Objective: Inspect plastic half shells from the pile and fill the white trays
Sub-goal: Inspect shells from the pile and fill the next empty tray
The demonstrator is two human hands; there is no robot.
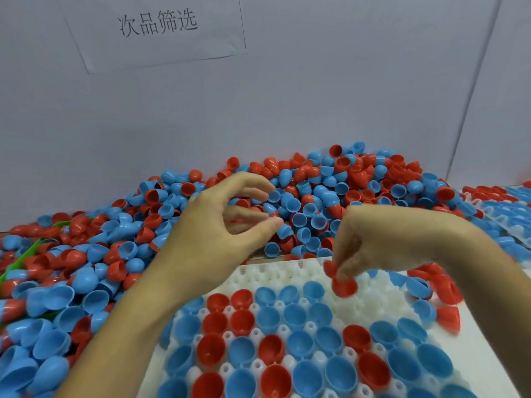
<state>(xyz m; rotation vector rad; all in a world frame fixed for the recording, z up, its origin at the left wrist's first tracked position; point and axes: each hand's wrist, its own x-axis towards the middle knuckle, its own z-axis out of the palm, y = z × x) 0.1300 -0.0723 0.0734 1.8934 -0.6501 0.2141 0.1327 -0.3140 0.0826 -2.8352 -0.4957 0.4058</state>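
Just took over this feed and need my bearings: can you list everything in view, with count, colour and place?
Pile of half shells: too many to count, red and blue, heaped against the back wall and spreading left.
White tray: one, white, front centre, partly filled with red and blue shells, open side up.
Filled trays: count unclear, white with red and blue shells, far right.
Paper sign: one, white with printed characters, on the wall.
Green strip: one, green, among shells at left.
Red shell: one, over the tray, pinched by the right hand.
Left hand: fingers curled over the pile.
Right hand: above the tray.
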